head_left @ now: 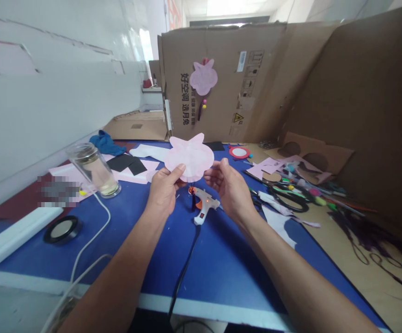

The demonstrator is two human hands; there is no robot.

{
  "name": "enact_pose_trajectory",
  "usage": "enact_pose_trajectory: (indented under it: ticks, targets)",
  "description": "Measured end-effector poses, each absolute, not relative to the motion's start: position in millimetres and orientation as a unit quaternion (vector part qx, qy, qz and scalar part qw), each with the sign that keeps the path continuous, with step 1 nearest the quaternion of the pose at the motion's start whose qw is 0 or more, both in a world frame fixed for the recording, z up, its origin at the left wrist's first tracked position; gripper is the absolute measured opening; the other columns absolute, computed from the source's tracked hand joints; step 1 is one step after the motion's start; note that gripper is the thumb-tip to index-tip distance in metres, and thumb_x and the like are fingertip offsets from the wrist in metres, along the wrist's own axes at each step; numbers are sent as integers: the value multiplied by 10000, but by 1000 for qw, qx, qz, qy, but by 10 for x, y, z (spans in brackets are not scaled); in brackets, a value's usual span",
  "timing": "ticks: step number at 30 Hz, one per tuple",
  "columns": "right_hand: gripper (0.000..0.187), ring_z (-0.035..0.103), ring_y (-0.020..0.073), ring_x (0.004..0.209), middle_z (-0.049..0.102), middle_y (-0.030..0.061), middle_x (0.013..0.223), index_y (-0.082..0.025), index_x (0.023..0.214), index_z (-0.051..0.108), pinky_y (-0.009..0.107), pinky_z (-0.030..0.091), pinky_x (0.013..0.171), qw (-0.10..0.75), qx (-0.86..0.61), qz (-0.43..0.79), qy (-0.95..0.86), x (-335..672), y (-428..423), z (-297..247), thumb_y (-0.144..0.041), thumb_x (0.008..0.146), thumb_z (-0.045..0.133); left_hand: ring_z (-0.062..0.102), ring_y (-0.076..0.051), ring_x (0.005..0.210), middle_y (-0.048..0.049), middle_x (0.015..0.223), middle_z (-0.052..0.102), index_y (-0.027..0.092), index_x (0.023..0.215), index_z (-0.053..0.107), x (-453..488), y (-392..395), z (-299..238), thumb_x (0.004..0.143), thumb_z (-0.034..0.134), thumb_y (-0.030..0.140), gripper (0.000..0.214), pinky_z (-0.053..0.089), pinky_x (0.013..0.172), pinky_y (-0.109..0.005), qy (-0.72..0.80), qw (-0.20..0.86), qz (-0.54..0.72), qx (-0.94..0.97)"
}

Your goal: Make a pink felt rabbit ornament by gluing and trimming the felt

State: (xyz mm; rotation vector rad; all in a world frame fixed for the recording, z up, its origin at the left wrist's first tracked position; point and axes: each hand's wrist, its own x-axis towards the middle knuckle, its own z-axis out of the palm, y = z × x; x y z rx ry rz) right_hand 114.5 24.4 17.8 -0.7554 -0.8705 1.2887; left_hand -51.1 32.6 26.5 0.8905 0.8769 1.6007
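Observation:
My left hand (164,189) pinches the lower left edge of a pink paper cutout (189,157), thumb in front and fingers behind. The cutout is rounded with two pointed tips on top, held above the blue table (124,249). My right hand (232,189) is at its right edge, fingers loosely curved and thumb apart; fingertips touch or nearly touch the paper. A dark tassel (193,200) hangs below the cutout. Beneath, a white and orange hot glue gun (206,203) lies on the table with a small light lit. Its tip is partly covered.
A glass of liquid (95,171), black tape roll (63,230) and white power strip (17,236) stand left. Scissors (291,196), paper scraps and cords crowd the right. A similar pink cutout (204,78) hangs on the cardboard (222,51) behind. A red-rimmed disc (240,152) lies before it.

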Motion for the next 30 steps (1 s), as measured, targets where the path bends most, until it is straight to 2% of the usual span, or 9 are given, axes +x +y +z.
enact_pose_trajectory:
  ticks: [4,11,15,19,24,28,30]
  targets:
    - [351,708,185,874,797,27,943,-242,924,787,313,529,795,617,-347,538,-457,1110,216,172,-543,792,909,715,-167,706,-85,850,826,152,848,825,-504,329,272,629,999,397,372,519,599,-246,363,531,668,373]
    - [410,675,181,769,811,26,928,-228,966,814,337,549,739,610,-328,548,-468,1044,185,188,-453,668,983,688,-155,678,-75,858,823,166,874,836,-450,285,285,634,996,379,359,521,615,-264,354,536,660,390]
    - [362,671,182,729,812,34,870,-216,893,822,342,546,709,612,-346,544,-459,1047,186,168,-466,676,968,679,-148,670,-68,840,815,166,864,837,-429,273,280,627,1003,384,362,517,614,-263,362,530,655,400]
    - [349,663,172,734,809,30,853,-211,861,827,341,541,754,615,-348,542,-454,1053,193,167,-455,662,979,690,-153,682,-73,841,820,158,872,841,-426,277,278,618,1007,404,391,533,636,-265,369,524,653,403]
    - [374,670,172,801,826,32,970,-225,966,844,318,528,762,625,-325,548,-452,1087,220,187,-421,680,985,697,-157,693,-77,864,827,155,896,844,-434,279,278,624,1000,404,401,531,645,-268,372,517,657,404]
    - [314,672,165,821,814,12,947,-245,960,833,298,522,753,640,-325,549,-428,1139,261,159,-413,736,973,705,-164,710,-80,874,830,160,870,842,-438,277,254,642,988,400,363,526,648,-271,384,500,660,409]
    - [313,691,176,875,823,19,1010,-256,991,835,309,543,790,642,-319,553,-424,1152,276,140,-409,753,969,710,-167,724,-78,887,833,164,884,846,-431,274,235,664,976,387,339,541,680,-284,384,499,655,417]
